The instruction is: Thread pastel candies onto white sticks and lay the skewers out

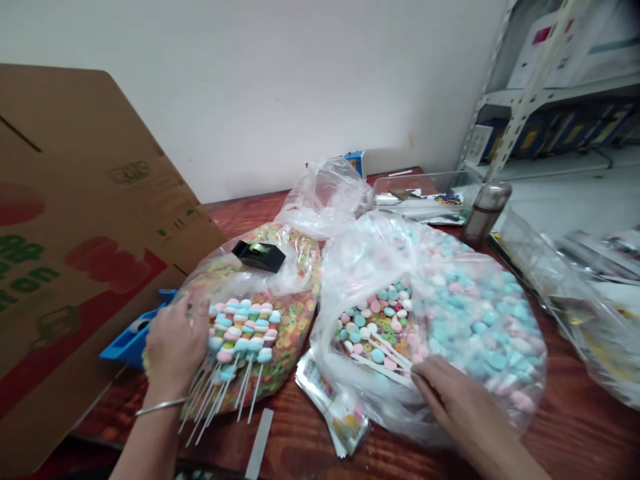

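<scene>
My left hand (175, 343), a bracelet at its wrist, curls its fingers at the left end of a row of candy skewers (245, 330). These carry pink, white, blue and yellow sweets on white sticks and lie on a clear bag of coloured ring candies (293, 327). The left fingertips are partly hidden. My right hand (455, 400) pinches a few white sticks (387, 353), whose far ends reach into the opening of a large plastic bag. Loose pastel candies (395, 310) and some rings show inside that opening. More pastel candies fill the bag of pastel candies (480, 327) beyond.
A black tape dispenser (260, 255) sits on the ring bag. Silver printed wrappers (333, 403) and a pale strip (260, 443) lie in front. Left stand a cardboard box (100, 220) and blue tool (133, 340); behind right, a clear tray (425, 183) and bottle (485, 213).
</scene>
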Demonstrator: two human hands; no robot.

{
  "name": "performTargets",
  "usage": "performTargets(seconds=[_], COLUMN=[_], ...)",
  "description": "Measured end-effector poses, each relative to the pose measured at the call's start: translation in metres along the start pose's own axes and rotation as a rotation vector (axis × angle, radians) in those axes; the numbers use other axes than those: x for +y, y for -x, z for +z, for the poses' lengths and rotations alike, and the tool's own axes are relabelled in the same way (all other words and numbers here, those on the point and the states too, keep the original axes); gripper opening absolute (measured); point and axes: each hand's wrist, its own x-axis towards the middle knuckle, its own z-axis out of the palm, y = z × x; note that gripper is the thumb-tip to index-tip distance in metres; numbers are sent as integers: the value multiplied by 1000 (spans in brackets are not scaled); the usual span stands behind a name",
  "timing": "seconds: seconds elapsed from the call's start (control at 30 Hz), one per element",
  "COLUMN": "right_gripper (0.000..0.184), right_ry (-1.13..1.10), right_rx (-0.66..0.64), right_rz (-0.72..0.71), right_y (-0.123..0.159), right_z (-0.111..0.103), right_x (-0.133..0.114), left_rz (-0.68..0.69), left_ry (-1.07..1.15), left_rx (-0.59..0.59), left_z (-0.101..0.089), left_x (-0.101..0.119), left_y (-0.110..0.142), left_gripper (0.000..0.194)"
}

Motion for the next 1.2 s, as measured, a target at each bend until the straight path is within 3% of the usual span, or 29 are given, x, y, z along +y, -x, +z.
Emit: performTargets(seconds=[0.07,0.2,0.27,0.3,0.43,0.5,0.6,0.83,0.9,0.97,1.03,1.13,1.2], right_gripper=[27,25,22,20,24,27,24,18,18,25,40,51,47], right_ry=[136,192,160,145,-16,-146,-283,-425,-465,-545,-730,-1132,-1295], right_rx=[60,98,93,86,81,107,158,207,245,270,139,-102,-81], right_rz=[45,91,90,83,56,32,-22,-49,19,183,343,457,505], right_y=[-15,-44,-48,-46,-28,-19,-12,-10,-6,-1,0,-8,-17], right_z=[11,26,28,28,20,16,13,7,3,-2,-6,-6,-5], right_x=[-7,-14,-12,-10,-2,-1,-4,-5,-3,-5,-10,-19,-18], left_rz=[70,128,102,24,-450,-638,-705,-547,-579,-569,-457,-365,-358], left_ry=[58,503,731,839,1189,1365,1521,1497,1508,1500,1479,1527,1523], left_rx=[93,3,-190,-307,-843,-1007,-1012,-980,-935,-821,-737,-821,-872], left_z=[-17,-38,-35,-29,0,11,16,3,-6,-17,-24,-23,-15], left_x=[33,117,152,166,209,225,242,248,241,232,228,239,252], left_y=[10,52,77,89,131,144,151,139,132,126,126,142,156], left_gripper=[41,27,21,19,23,32,28,18,16,12,9,16,16])
